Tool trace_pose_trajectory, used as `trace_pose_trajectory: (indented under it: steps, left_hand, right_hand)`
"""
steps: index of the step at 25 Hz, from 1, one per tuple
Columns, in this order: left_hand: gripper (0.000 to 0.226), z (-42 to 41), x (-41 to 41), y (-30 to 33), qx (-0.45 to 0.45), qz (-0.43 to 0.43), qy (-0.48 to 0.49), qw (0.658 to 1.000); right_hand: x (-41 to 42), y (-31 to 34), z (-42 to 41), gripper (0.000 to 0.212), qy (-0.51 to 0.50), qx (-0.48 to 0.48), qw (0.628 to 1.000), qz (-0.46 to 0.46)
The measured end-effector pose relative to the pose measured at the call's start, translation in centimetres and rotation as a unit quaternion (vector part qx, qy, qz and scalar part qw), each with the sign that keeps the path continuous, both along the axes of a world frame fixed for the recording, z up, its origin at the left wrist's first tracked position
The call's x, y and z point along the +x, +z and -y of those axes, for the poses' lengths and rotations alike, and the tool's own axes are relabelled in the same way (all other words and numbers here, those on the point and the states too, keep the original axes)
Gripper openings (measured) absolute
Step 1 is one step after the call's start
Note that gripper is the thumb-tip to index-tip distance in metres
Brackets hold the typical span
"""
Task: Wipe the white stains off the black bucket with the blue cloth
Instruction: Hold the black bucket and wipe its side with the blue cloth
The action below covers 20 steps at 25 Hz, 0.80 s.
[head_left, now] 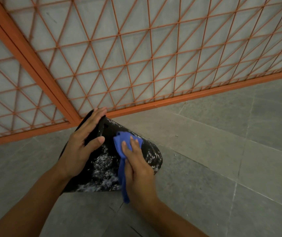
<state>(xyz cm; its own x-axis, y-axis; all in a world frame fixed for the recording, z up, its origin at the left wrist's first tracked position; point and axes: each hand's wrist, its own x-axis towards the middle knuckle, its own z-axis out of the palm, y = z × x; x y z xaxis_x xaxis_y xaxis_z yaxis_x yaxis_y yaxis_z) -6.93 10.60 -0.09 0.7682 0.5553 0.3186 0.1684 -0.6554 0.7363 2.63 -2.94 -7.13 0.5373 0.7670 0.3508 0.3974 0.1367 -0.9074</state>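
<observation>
From the head camera, a black plastic bucket (pixel 108 161) lies tipped on its side on the grey tiled floor (pixel 222 159), just in front of an orange metal mesh fence (pixel 119 53). White speckled stains (pixel 105 164) cover much of its dark wall, thickest toward the lower edge. The left hand (pixel 83 142) holds the bucket at its rim end, fingers laid over the top edge and thumb curled round onto the wall. The right hand (pixel 136 166) presses a crumpled blue cloth (pixel 122 147) against the bucket's side, fingers fairly straight on top of the bunched part, while a loose tail of the cloth hangs down under the palm, pinched there by the thumb.
</observation>
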Motion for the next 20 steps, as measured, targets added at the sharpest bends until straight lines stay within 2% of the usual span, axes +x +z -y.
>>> trace_pose_trajectory:
  steps: [2, 5, 7, 10, 13, 16, 18, 19, 20]
  left_hand:
    - [0.056, 0.1, 0.4, 0.2, -0.013, 0.001, 0.005, 1.0]
    - [0.058, 0.3, 0.9, 0.4, -0.016, -0.009, -0.004, 1.0]
    - [0.06, 0.4, 1.2, 0.3, -0.011, -0.014, -0.011, 1.0]
    - [0.061, 0.2, 1.5, 0.4, -0.015, -0.007, 0.002, 1.0]
    - [0.061, 0.2, 1.4, 0.5, -0.028, -0.009, 0.013, 0.999]
    - [0.061, 0.2, 1.0, 0.3, -0.016, -0.007, -0.002, 1.0]
    - [0.063, 0.2, 0.8, 0.2, -0.014, -0.004, -0.008, 1.0]
    - [0.065, 0.3, 0.8, 0.2, -0.014, -0.005, -0.011, 1.0]
    - [0.067, 0.5, 0.8, 0.2, -0.012, -0.008, -0.016, 1.0]
  right_hand:
    - [1.9, 0.5, -1.5, 0.041, -0.018, -0.017, 0.999, -0.038]
    - [2.5, -0.4, 0.1, 0.047, -0.077, -0.058, 0.99, -0.1]
    - [0.4, 0.3, 1.6, 0.05, -0.043, -0.042, 0.993, -0.103]
    - [0.4, 0.9, -0.1, 0.048, 0.008, 0.015, 0.999, -0.036]
    - [2.8, -0.3, -0.9, 0.04, -0.047, -0.019, 0.993, -0.105]
    - [0.0, -0.5, 1.3, 0.049, -0.038, -0.003, 0.997, -0.065]
    - [-1.0, 0.1, 0.5, 0.057, -0.015, 0.025, 0.999, 0.022]
    - [-0.4, 0.2, -0.6, 0.054, -0.017, 0.029, 0.999, 0.034]
    - [0.7, 0.5, -1.4, 0.049, -0.026, 0.021, 0.999, 0.002]
